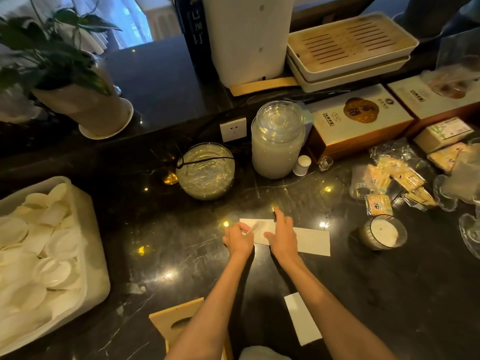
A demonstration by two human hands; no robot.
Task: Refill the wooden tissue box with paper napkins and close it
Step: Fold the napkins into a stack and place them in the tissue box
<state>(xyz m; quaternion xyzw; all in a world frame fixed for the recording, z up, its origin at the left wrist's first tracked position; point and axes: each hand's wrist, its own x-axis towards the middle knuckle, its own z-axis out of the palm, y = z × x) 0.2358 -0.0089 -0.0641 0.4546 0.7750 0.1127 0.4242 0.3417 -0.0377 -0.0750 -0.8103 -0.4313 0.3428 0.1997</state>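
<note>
A long white paper napkin [310, 240] lies flat on the dark marble counter [181, 242] in the middle. My left hand [239, 240] pinches its left end, fingers curled on the paper. My right hand [283, 236] lies flat on the napkin's middle, forefinger stretched forward. The wooden tissue box [172, 320], with an oval slot in its top, sits at the near edge under my left forearm, partly hidden. A second folded white napkin [302, 318] lies to the right of my right forearm. Something white [259, 353] shows at the bottom edge.
A white tub of small white dishes [52, 255] fills the left. Behind the napkin stand a round glass bowl [205, 171], a tall lidded glass jar [278, 141] and a small white shaker [302, 165]. A candle glass [381, 232], toothpick packets [400, 183] and glass dishes crowd the right.
</note>
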